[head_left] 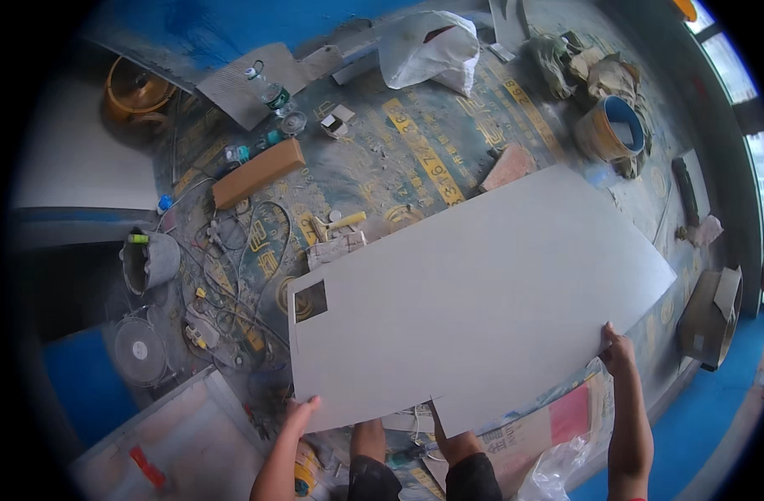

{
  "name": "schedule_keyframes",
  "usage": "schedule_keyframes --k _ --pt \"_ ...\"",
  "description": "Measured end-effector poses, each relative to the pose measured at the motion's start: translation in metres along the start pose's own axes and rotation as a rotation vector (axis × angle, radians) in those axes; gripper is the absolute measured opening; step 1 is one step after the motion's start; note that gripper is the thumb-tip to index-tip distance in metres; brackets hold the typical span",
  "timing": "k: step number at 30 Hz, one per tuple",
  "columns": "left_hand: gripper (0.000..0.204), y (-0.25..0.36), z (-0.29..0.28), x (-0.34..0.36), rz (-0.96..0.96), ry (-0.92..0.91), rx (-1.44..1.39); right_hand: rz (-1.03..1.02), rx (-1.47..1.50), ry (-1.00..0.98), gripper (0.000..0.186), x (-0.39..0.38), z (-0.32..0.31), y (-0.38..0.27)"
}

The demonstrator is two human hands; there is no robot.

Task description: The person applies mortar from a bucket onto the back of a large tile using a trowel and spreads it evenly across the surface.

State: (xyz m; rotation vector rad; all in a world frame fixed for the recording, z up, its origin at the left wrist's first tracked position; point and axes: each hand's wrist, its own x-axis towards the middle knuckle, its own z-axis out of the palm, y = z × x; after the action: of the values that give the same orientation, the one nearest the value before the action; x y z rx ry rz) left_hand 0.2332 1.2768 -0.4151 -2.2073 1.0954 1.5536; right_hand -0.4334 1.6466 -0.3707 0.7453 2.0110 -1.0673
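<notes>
A large pale grey tile (474,292) lies flat in front of me, held up over the floor at its near edge. It has a square hole (311,301) near its left end and a notch in the near edge, above my legs. My left hand (300,414) grips the near left corner, thumb on top and the other fingers hidden underneath. My right hand (617,351) grips the near edge toward the right, thumb on the upper face. A yellow-handled tool (342,221) lies just past the tile's left far edge.
A long brown box (259,173), a water bottle (269,90) and tangled cables lie to the left. Beyond the tile stand a bucket (603,132) and a white sack (432,52). An open carton (710,321) sits at right; another pale slab (177,442) lies lower left.
</notes>
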Motion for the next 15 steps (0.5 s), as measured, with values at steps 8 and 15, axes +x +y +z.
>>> schedule_keyframes --k 8,15 --pt "0.055 0.052 -0.028 0.002 -0.092 -0.013 0.058 -0.086 -0.035 -0.010 0.040 -0.052 0.026 -0.056" --pt "0.055 0.064 -0.054 0.024 -0.102 -0.104 0.070 -0.180 -0.043 -0.149 0.038 -0.092 0.052 -0.100"
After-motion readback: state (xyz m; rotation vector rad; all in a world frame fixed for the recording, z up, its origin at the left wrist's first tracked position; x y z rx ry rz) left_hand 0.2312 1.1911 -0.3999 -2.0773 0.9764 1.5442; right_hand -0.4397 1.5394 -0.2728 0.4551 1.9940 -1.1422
